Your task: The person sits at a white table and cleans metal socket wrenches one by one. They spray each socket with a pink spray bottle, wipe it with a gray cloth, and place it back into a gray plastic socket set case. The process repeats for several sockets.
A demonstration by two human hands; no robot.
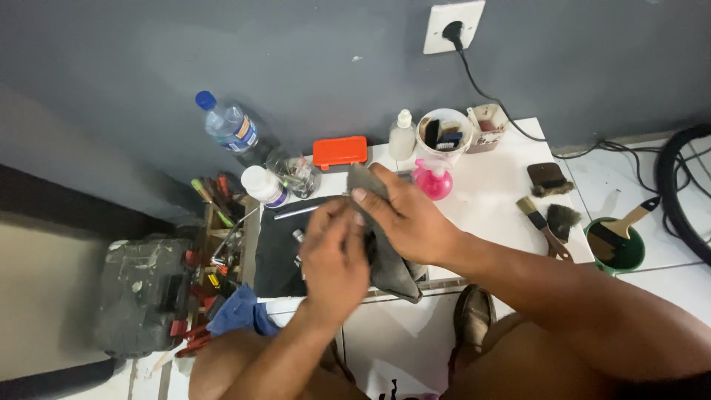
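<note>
My right hand [404, 215] grips a dark grey cloth [389, 263], which hangs down below it over the front of a low white table [492, 196]. My left hand [333, 255] is curled closed right beside it, fingers pressed against the cloth; whatever small thing it may hold is hidden. Both hands hover above a black mat [278, 252] on the table's left part.
On the table stand a pink spray bottle [432, 179], an orange case [340, 151], a white dropper bottle [402, 136], a cup of tools [444, 133] and brushes [548, 215]. A water bottle [229, 126], a rack of screwdrivers [215, 244] and a green pot [615, 244] sit around it.
</note>
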